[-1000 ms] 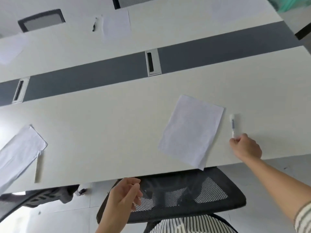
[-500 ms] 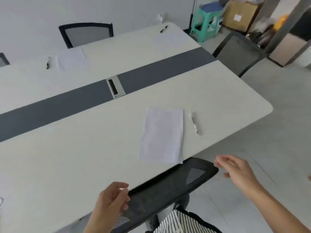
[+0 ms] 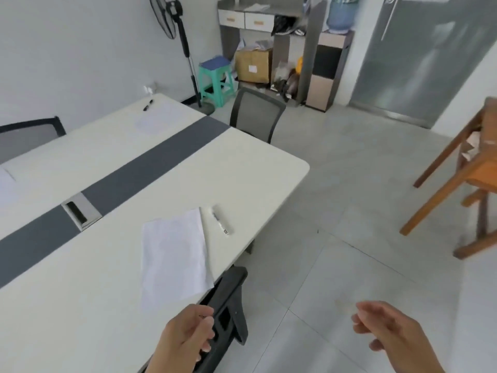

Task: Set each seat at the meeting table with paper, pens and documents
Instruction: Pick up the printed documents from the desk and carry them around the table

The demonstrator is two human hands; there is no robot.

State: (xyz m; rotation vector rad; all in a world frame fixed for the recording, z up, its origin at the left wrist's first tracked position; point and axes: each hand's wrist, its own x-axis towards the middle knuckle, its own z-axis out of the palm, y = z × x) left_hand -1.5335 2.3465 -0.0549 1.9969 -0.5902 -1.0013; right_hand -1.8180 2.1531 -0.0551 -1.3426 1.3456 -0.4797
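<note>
A white sheet of paper (image 3: 174,254) lies near the front edge of the white meeting table (image 3: 255,168), with a white pen (image 3: 222,223) beside its right side. Across the table lie a second sheet (image 3: 157,118) and a dark pen (image 3: 148,105). Another sheet's corner (image 3: 5,179) shows at the far left. My left hand (image 3: 185,337) hovers over the table edge, fingers loosely curled, holding nothing. My right hand (image 3: 387,335) hangs over the floor to the right, fingers relaxed and empty.
A black mesh chair (image 3: 228,302) is tucked at the table edge below the paper. Another chair (image 3: 255,114) stands at the table's end, a third (image 3: 29,133) at the far side. A wooden chair (image 3: 462,179), green stool (image 3: 216,79), fan and shelves stand beyond.
My right hand let go of the white pen and drew back off the table. My view swung right and up, bringing the table's end and the room into sight.
</note>
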